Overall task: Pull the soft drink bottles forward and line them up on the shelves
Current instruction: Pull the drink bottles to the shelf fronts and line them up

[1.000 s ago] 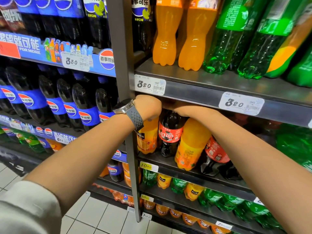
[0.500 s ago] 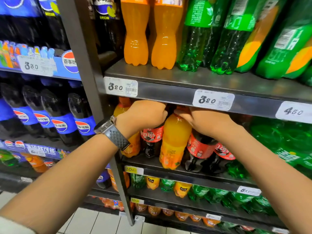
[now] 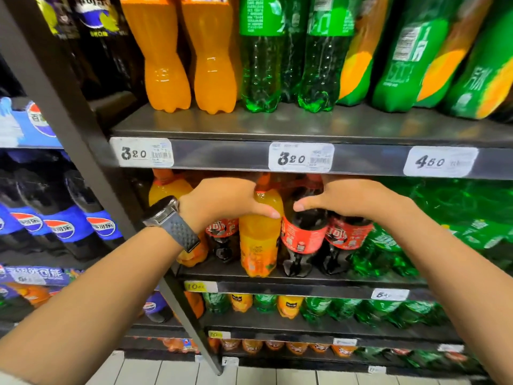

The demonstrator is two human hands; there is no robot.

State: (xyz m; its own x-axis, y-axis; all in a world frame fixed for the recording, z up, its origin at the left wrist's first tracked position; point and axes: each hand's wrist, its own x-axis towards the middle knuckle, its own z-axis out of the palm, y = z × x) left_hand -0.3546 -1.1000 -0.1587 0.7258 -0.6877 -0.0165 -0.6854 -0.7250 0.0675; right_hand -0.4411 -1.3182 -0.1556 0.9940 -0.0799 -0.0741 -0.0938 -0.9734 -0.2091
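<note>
At the centre of the frame, on the second shelf (image 3: 291, 286), the left hand (image 3: 222, 202) wraps the shoulder of an upright orange bottle (image 3: 259, 237), thumb pressed to its front. Just right of it, the right hand (image 3: 352, 198) curls around an upright cola bottle (image 3: 304, 234). Both bottles stand directly under their hands, long axes vertical, so the pull likely runs straight toward the shelf lip.
</note>
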